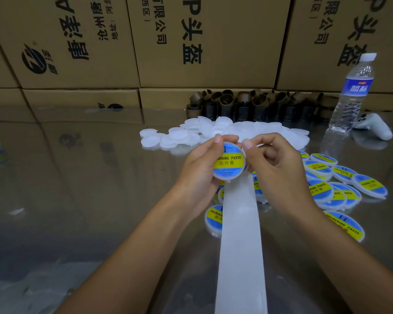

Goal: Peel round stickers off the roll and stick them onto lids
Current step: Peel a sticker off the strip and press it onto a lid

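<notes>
The lid (225, 176) is held up over the table (89, 177), face toward the camera, with the blue-and-yellow sticker (230, 158) already on it. The left hand (200, 168) grips it, thumb on the top rim and fingers behind; the right hand (275, 164) pinches the upper right edge with curled fingers. To finish this step well, I would rub a thumb from the sticker's centre outward so no edge lifts or bubbles. The white backing strip (239, 234) runs below. Bare lids (191, 134) lie beyond, labelled lids (340, 177) to the right.
</notes>
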The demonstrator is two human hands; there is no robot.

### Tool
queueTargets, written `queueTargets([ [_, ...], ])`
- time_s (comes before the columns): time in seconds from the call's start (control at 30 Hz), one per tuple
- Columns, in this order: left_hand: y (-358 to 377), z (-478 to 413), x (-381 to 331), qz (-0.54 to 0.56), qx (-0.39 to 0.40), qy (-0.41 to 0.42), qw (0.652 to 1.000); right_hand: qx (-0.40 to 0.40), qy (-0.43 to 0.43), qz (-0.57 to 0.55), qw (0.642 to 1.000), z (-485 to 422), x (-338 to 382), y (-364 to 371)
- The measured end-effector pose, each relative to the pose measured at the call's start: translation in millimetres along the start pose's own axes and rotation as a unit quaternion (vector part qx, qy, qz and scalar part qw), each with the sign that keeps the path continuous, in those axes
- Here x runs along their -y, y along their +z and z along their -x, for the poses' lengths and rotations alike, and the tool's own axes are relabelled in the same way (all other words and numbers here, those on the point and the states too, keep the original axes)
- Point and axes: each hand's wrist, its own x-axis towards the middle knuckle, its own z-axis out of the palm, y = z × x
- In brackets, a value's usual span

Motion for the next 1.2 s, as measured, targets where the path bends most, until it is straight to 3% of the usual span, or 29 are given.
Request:
queueTargets([
  [0.33,-4.6,-0.7,0.7,-0.007,0.045,0.008,0.999,0.073,0.02,-0.017,0.997,0.8,-0.6,-0.5],
  [0.53,-3.1,-0.2,2.2,-0.131,-0.014,-0.009,0.991,0.055,0.007,0.033,0.998,1.3,-3.9,-0.5],
  [0.87,-3.7,-3.1,3.0,-0.093,-0.046,0.017,0.994,0.065,-0.004,0.062,0.996,1.6,-4.7,-1.0],
  [1.1,-4.6,-2.9,4.2,-0.094,-0.027,0.022,0.995,0.001,-0.013,0.05,0.999,-0.1,-4.8,-1.5],
  [1.2,-5.3,-3.0,4.5,-0.101,-0.035,0.025,0.994,0.008,-0.016,0.048,0.999,0.5,-3.7,-1.6],
])
